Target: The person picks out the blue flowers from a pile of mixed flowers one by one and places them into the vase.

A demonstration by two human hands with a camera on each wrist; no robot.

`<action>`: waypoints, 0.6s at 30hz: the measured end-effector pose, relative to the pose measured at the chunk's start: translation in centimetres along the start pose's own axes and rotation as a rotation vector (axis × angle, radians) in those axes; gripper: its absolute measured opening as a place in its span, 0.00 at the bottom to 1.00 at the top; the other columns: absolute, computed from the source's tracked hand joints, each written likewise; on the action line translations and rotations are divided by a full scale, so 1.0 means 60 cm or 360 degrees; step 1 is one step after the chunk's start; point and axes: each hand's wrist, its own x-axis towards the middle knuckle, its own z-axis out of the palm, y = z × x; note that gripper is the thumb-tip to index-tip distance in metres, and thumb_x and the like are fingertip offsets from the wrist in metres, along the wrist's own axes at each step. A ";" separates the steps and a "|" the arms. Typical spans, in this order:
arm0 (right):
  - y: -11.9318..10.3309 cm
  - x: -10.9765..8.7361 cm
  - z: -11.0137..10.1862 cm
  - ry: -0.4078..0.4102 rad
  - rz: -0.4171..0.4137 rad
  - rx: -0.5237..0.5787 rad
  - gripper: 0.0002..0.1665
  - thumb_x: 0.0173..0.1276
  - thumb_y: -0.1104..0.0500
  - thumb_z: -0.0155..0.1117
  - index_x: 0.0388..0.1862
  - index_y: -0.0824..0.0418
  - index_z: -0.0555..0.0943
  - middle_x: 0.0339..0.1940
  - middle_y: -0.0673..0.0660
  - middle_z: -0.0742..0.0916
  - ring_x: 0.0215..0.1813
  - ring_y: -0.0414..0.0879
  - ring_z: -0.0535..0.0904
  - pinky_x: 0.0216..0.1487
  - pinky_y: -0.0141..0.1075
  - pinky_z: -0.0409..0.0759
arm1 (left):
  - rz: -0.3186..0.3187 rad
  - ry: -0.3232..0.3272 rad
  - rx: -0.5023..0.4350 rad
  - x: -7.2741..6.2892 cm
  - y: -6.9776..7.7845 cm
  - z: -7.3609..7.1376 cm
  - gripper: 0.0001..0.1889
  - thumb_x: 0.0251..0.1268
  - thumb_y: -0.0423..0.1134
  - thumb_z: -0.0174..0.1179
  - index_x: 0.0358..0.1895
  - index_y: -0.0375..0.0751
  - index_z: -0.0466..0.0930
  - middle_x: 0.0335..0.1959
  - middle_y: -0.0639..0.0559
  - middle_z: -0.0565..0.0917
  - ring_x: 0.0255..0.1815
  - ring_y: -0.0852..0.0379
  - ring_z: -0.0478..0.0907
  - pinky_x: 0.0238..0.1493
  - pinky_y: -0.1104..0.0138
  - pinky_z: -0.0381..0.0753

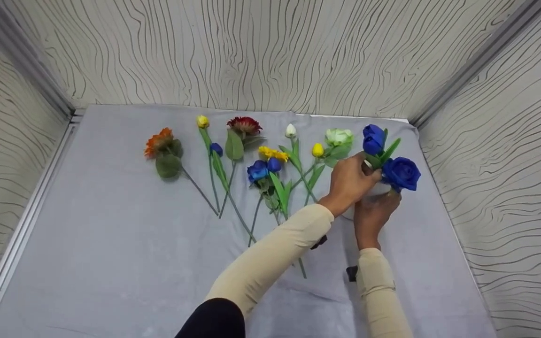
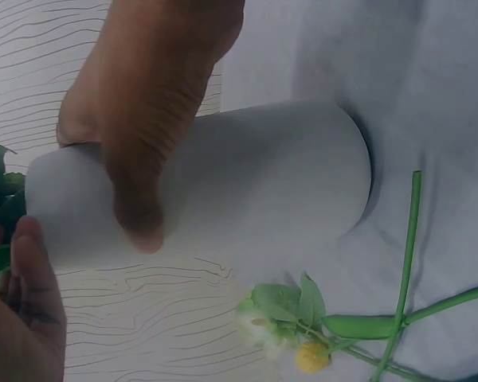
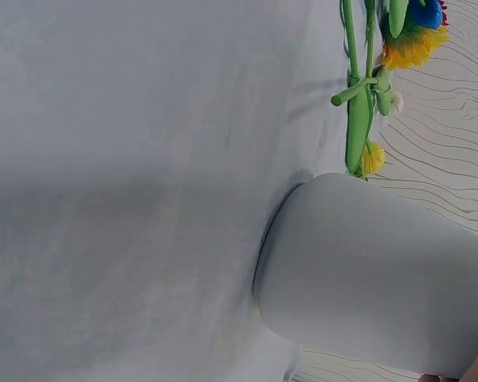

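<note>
A white vase (image 2: 263, 175) stands upright on the cloth. My right hand (image 1: 376, 216) grips it near the top, its thumb lying across the side in the left wrist view. At the mouth, my left hand (image 1: 351, 180) pinches the leafy stem of a blue tulip (image 1: 374, 139), whose petals rise above the fingers. A blue rose (image 1: 401, 173) leans out to the right of the mouth. Only a fingertip edge of the right hand shows in the right wrist view, at the lower right. The stem ends inside the vase are hidden.
Several artificial flowers lie on the grey cloth (image 1: 125, 263) left of the vase: an orange flower (image 1: 159, 143), a dark red flower (image 1: 244, 126), a yellow tulip (image 1: 202, 121), a white tulip (image 1: 290, 131) and a pale green flower (image 1: 339, 137). Patterned panels enclose the back and sides.
</note>
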 end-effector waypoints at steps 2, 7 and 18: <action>-0.001 -0.003 0.000 -0.0006 0.0009 -0.0034 0.47 0.62 0.63 0.66 0.74 0.63 0.53 0.69 0.61 0.64 0.69 0.47 0.57 0.71 0.37 0.50 | 0.0041 0.0031 -0.0001 -0.002 0.000 -0.002 0.05 0.60 0.41 0.64 0.35 0.45 0.79 0.22 0.61 0.80 0.20 0.71 0.71 0.21 0.78 0.68; -0.003 -0.002 0.001 -0.0010 0.0007 -0.0041 0.45 0.63 0.63 0.66 0.73 0.66 0.54 0.68 0.63 0.64 0.69 0.48 0.57 0.70 0.37 0.52 | 0.0094 0.0049 0.0072 -0.001 0.000 -0.003 0.05 0.63 0.41 0.63 0.35 0.44 0.82 0.24 0.59 0.82 0.21 0.72 0.72 0.22 0.80 0.68; 0.007 0.007 0.004 0.0041 -0.0108 0.0085 0.40 0.60 0.65 0.66 0.71 0.61 0.62 0.66 0.55 0.71 0.68 0.43 0.63 0.70 0.36 0.55 | 0.0005 -0.0026 0.0158 -0.004 -0.007 0.008 0.05 0.61 0.39 0.64 0.39 0.47 0.83 0.20 0.62 0.80 0.19 0.73 0.72 0.20 0.79 0.68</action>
